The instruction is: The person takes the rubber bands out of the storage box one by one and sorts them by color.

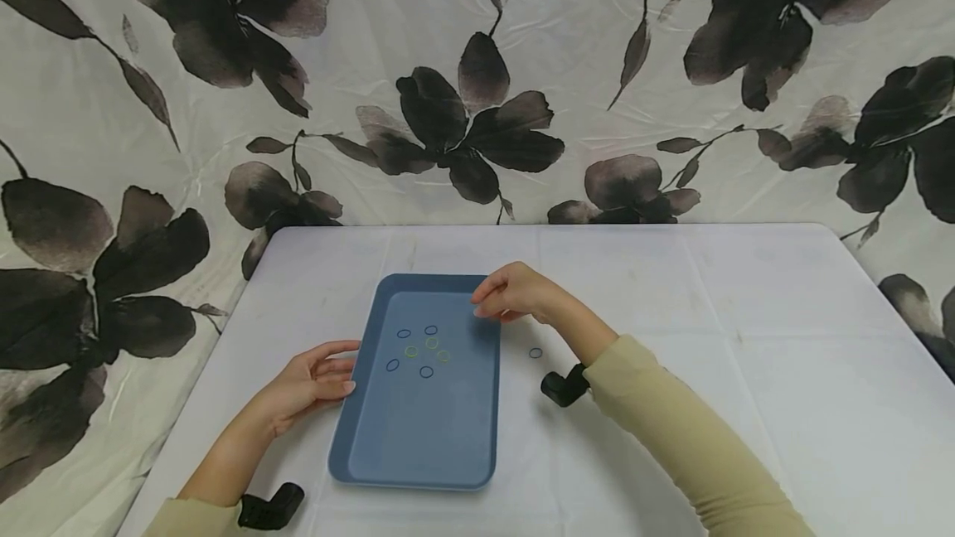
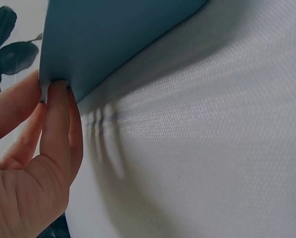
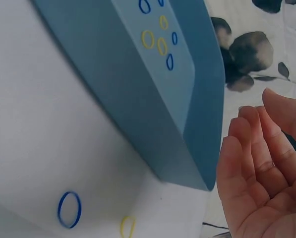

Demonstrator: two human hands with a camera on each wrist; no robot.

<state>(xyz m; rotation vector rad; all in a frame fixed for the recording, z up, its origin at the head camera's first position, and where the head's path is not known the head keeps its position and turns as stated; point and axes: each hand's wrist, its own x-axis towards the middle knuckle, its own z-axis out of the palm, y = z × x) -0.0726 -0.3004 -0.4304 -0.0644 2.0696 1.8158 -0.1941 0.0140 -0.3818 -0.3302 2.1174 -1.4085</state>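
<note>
While the left hand [image 1: 309,384] sets its nearly straight fingers [image 2: 56,119] against the left side of the blue tray [image 1: 418,437], the right hand [image 1: 518,292] hangs by the tray's far right corner, its fingers relaxed and loosely bent, the thumb close to them. The left wrist view brings out what the head view conceals: fingertips meeting the tray's outer wall, the thumb at the rim, and finger shadows streaking the white-covered counter [image 1: 671,288]. The right wrist view looks into the right palm, with the fingers bent side by side; whether they touch the rim cannot be told.

Inside the tray, toward its far half, lie seven thin rings, four blue rings [image 3: 167,62] around three yellow rings [image 3: 142,38]; in the head view the blue ones look nearly black, and only the right wrist view gives their colour clearly. Right of the tray, on the counter, a single blue ring [image 3: 59,210] shows in both of these views, but a yellow ring [image 3: 122,227] near it appears only from the right wrist.

Farther out, the head view alone includes the khaki sleeves [image 1: 671,429], a black block [image 1: 272,506] at each wrist, and the wide floral cloth [image 1: 537,181] behind the counter
</note>
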